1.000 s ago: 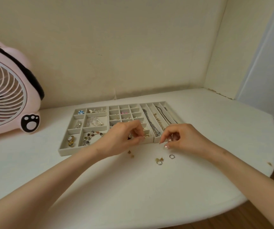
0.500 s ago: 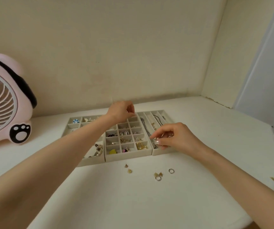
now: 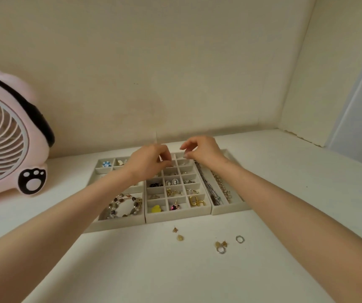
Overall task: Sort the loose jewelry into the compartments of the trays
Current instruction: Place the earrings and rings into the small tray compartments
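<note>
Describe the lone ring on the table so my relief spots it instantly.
Find the grey trays on the white table, then the bare tabletop in front of them. Among the small loose pieces there, the lone ring is farthest right. It lies by itself; the other ring sits tight beside two amber pieces.

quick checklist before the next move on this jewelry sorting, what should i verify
1. Left hand free to pick: cannot tell. Its curled fingers hide their tips over the far cells of the middle tray.
2. Right hand free to pick: cannot tell. Its fingertips are close together, and anything between them is too small to see.
3. All jewelry sorted: not ok. A ring, a second ring and amber pieces lie loose on the table in front of the trays.
4. Loose pieces uncovered: ok. Nothing lies on them.
5. Trays side by side with cells open: ok.
</note>
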The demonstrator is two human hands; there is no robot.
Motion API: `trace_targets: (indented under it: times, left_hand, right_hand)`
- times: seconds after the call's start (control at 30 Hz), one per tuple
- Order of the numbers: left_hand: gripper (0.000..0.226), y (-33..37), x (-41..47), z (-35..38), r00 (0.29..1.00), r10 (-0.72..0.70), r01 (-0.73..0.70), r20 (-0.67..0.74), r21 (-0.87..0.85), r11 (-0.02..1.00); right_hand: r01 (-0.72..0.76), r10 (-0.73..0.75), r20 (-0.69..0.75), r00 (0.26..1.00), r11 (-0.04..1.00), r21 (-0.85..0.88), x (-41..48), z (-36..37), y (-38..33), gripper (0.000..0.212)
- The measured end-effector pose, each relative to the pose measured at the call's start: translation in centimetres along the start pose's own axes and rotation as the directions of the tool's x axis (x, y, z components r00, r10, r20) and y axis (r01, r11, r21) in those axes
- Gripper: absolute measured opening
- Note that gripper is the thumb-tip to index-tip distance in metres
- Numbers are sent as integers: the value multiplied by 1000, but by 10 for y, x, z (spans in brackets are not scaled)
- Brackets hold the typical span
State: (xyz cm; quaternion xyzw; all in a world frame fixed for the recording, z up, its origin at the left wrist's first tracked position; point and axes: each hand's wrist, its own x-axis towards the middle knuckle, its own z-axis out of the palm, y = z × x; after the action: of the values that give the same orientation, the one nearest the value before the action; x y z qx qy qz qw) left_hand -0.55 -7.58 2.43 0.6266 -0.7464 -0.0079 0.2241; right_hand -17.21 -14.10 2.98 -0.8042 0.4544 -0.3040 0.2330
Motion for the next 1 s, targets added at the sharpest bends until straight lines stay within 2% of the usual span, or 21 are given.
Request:
trace_targets:
  times: [0.1, 0.3, 0.47, 0.67, 0.77, 1.0]
  left_hand:
    - [4, 1, -22, -8, 999, 47, -47, -8, -29, 998]
    - [4, 18, -63, -15, 994, 110, -112, -21, -112, 987]
    - [4, 43, -93, -11, 977, 211, -206, 2, -203, 957]
    - [10, 78, -107, 9, 936, 347, -324, 54, -246, 913]
    - [11, 90, -108, 21, 918, 389, -364, 79, -224, 904]
    - [12, 99, -106, 29, 925, 369, -349, 88, -185, 919]
  right_hand:
    - [10, -11, -23, 1000, 997, -79, -4, -2, 1, 17]
    - [64, -65, -27, 998, 997, -35, -59, -31, 2, 11]
    - [78, -76, 136, 988, 997, -11, -121, -53, 2, 12]
    - [96, -72, 344, 936, 994, -52, -165, -62, 14, 14]
    - [101, -75, 334, 940, 993, -61, -172, -57, 16, 12]
    - [90, -56, 273, 960, 989, -115, -170, -50, 22, 11]
